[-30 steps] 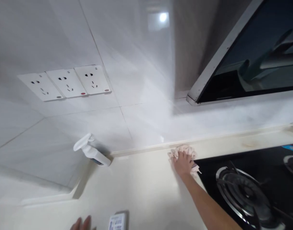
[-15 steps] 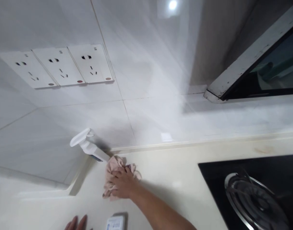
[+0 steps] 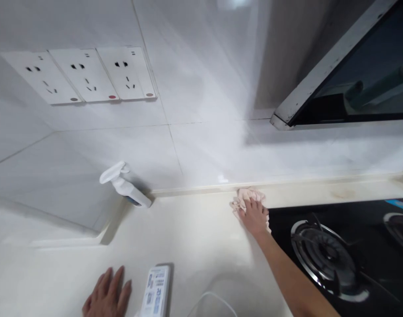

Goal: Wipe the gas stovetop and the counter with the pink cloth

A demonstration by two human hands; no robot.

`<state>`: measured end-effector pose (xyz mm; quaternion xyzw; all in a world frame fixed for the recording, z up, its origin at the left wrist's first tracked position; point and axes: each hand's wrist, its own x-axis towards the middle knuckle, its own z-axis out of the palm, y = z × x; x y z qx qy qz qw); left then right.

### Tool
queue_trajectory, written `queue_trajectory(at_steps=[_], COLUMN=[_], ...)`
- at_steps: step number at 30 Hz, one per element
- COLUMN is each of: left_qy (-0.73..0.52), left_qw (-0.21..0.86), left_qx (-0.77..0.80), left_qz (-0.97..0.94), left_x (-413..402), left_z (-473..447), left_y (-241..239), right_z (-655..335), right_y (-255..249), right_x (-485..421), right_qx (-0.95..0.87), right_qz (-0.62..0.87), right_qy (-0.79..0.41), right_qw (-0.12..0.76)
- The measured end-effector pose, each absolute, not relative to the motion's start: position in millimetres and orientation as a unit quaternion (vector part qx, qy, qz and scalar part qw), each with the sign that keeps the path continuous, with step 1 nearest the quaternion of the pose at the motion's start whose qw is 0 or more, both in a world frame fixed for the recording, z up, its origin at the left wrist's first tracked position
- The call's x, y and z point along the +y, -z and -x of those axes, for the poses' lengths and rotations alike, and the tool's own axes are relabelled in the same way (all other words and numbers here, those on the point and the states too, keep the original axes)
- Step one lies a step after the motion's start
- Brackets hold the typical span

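Observation:
My right hand [image 3: 255, 216] presses a crumpled pale pink cloth [image 3: 249, 195] onto the cream countertop [image 3: 195, 229], close to the wall and against the back left corner of the black gas stove [image 3: 280, 224]. Its fingers spread over the cloth, which sticks out around them. At the lower left, my left hand [image 3: 105, 295] lies flat on the counter with its fingers apart, holding nothing. Just right of it is a white box with blue print [image 3: 154, 293]. A white spray bottle [image 3: 130, 191] stands in the back left corner.
Three socket panels [image 3: 125, 72] are set in the tiled wall. A dark glass-fronted range hood [image 3: 353, 88] juts out above the stove at the upper right. A white cable [image 3: 217, 294] curves across the counter's front. The burner [image 3: 328, 253] has a metal ring.
My right hand has slid the cloth rightward along the wall, from beside the spray bottle to the stove's corner. More of my left hand and the box shows as the view has shifted.

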<state>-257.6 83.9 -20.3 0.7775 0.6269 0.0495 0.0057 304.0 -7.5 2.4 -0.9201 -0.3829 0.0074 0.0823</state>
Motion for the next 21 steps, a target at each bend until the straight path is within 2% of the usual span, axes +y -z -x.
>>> queue_trajectory(at_steps=[3,6,11,14,16,19,21], left_qy=[-0.051,-0.054,-0.053,-0.068,-0.079,-0.085,-0.082], left_qw=[0.012,0.017,0.037,0.040,0.042,0.046,0.043], left_qx=[0.629,0.630,0.632,0.629,0.626,0.623,0.623], left_qz=[-0.776,-0.774,-0.772,-0.774,-0.775,-0.777,-0.777], left_x=[83,83,80,77,75,75,75], left_z=[257,256,250,245,243,241,241], left_y=[19,17,11,10,10,12,14], right_z=[-238,-155,-74,-76,-92,-128,-153], right_y=[-7,-14,-16,1,19,42,47], right_x=[12,24,-30,-109,-166,-227,-237], right_qx=[-0.426,-0.567,-0.673,-0.623,-0.587,-0.447,-0.352], right_qz=[0.900,0.802,0.685,0.738,0.776,0.882,0.930], right_qy=[-0.049,-0.131,-0.209,-0.186,-0.184,-0.094,-0.037], right_qw=[0.084,0.135,0.187,0.181,0.143,0.113,0.098])
